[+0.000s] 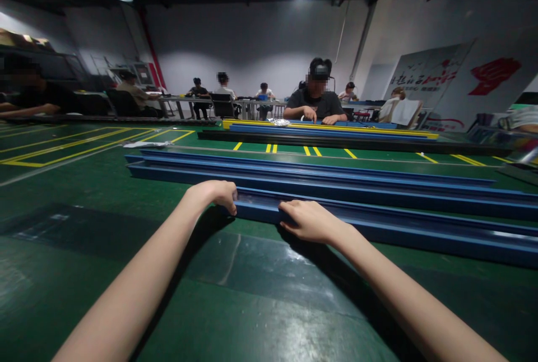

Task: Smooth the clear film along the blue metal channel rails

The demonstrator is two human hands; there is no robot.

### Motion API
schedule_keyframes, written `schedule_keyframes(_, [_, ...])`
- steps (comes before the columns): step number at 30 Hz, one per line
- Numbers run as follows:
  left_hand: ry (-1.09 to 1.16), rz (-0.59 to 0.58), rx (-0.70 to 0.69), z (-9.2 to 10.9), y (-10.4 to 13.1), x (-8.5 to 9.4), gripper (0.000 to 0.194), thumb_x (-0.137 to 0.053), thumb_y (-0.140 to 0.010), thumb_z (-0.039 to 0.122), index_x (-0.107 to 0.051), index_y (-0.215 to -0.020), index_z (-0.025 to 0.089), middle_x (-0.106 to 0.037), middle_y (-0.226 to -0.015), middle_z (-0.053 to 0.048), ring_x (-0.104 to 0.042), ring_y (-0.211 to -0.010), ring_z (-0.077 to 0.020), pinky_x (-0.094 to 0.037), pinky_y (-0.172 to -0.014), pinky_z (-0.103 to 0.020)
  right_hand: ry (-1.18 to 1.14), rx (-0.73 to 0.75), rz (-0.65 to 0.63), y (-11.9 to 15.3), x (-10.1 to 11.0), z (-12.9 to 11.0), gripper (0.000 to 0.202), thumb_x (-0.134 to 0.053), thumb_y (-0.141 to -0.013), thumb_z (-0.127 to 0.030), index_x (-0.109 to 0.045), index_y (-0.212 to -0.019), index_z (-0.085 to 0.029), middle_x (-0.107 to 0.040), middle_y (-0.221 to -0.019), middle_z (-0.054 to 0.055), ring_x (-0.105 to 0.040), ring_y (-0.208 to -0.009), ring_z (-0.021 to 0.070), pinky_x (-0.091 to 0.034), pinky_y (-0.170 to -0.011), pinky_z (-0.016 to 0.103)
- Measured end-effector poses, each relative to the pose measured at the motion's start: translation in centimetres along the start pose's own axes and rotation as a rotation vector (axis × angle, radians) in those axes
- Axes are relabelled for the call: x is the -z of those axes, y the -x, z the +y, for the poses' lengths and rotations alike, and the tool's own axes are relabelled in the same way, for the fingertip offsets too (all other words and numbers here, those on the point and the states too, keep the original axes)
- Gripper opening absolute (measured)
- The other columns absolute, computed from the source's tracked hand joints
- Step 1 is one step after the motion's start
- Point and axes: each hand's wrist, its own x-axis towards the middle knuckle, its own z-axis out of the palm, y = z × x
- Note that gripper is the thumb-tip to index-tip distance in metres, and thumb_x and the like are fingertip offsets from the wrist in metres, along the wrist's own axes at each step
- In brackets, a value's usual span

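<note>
A long blue U-shaped channel (403, 234), its open side up, lies nearest me on the green table (126, 295) and runs out of view to the right. Its left end is in my left hand (216, 193), the fingers curled over the end and partly hiding it. A short way to the right, my right hand (309, 221) grips the near wall, thumb side toward the channel; some of its fingers are hidden. Just behind lie more blue channels (336, 187), side by side and roughly parallel to the held one.
Clear plastic film (252, 272) lies flat in front of me. Farther back are a black rail (269, 139), a yellow strip (403, 133) and a crumpled silvery wrapper (278, 122). Across the table a person (315, 96) works with both hands. Yellow tape lines (75, 146) mark the left side.
</note>
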Motion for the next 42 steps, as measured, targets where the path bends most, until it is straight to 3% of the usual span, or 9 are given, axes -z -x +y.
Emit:
schedule_keyframes(12, [0.043, -0.064, -0.054, -1.0, -0.6, -0.1, 0.026, -0.063, -0.057, 0.027, -0.066, -0.080, 0.015, -0.066, -0.074, -0.004, -0.056, -0.067, -0.0177, -0.040, -0.056, -0.023, -0.058, 0.058, 0.034, -2.2, -0.3, -0.7, 0.020, -0.042, -0.082, -0.032, -0.051, -0.092, -0.017, -0.060, -0.096, 0.008, -0.056, -0.088, 0.0177, -0.039, -0.069, 0.025])
schedule_keyframes(27, [-0.073, -0.021, -0.039, 0.1, 0.1, 0.3, 0.034, -0.065, -0.061, 0.030, -0.066, -0.092, 0.016, -0.068, -0.089, -0.007, -0.060, -0.076, -0.0198, -0.042, -0.058, -0.023, -0.161, 0.106, 0.061, -4.7, -1.1, -0.8, 0.024, -0.047, -0.080, -0.033, -0.057, -0.091, -0.014, -0.059, -0.099, 0.009, -0.052, -0.092, 0.0184, -0.040, -0.076, 0.027])
schedule_keyframes(31, [-0.136, 0.014, -0.018, 1.5, 0.7, 0.4, 0.034, -0.066, -0.061, 0.030, -0.066, -0.093, 0.017, -0.067, -0.094, -0.009, -0.061, -0.080, -0.0220, -0.044, -0.061, -0.025, -0.150, 0.108, 0.034, -3.8, -0.6, -0.2, 0.023, -0.047, -0.080, -0.032, -0.058, -0.089, -0.014, -0.059, -0.098, 0.009, -0.053, -0.091, 0.0181, -0.041, -0.076, 0.027])
schedule_keyframes(34, [-0.190, 0.079, -0.012, 3.6, 1.1, -0.1, 0.034, -0.066, -0.063, 0.031, -0.065, -0.094, 0.017, -0.066, -0.097, -0.011, -0.061, -0.088, -0.0239, -0.044, -0.073, -0.030, -0.125, 0.091, 0.014, -2.3, -0.2, 0.6, 0.023, -0.046, -0.081, -0.033, -0.058, -0.086, -0.014, -0.060, -0.095, 0.009, -0.054, -0.089, 0.0182, -0.041, -0.075, 0.027])
schedule_keyframes(37, [-0.247, 0.188, -0.129, 5.9, 1.4, -1.0, 0.028, -0.064, -0.066, 0.032, -0.064, -0.090, 0.017, -0.065, -0.098, -0.011, -0.057, -0.097, -0.0261, -0.037, -0.089, -0.040, -0.106, 0.036, -0.001, -0.2, -0.1, 1.6, 0.024, -0.045, -0.081, -0.034, -0.058, -0.085, -0.015, -0.059, -0.093, 0.009, -0.055, -0.086, 0.0182, -0.041, -0.075, 0.027])
schedule_keyframes(42, [-0.169, 0.304, -0.378, 8.1, 1.4, -2.5, 0.030, -0.056, -0.073, 0.034, -0.059, -0.097, 0.016, -0.063, -0.101, -0.010, -0.060, -0.091, -0.0235, -0.045, -0.075, -0.031, -0.121, -0.058, -0.012, 3.9, -0.1, 3.8, 0.025, -0.043, -0.082, -0.034, -0.057, -0.091, -0.016, -0.058, -0.097, 0.009, -0.055, -0.090, 0.0181, -0.041, -0.076, 0.027])
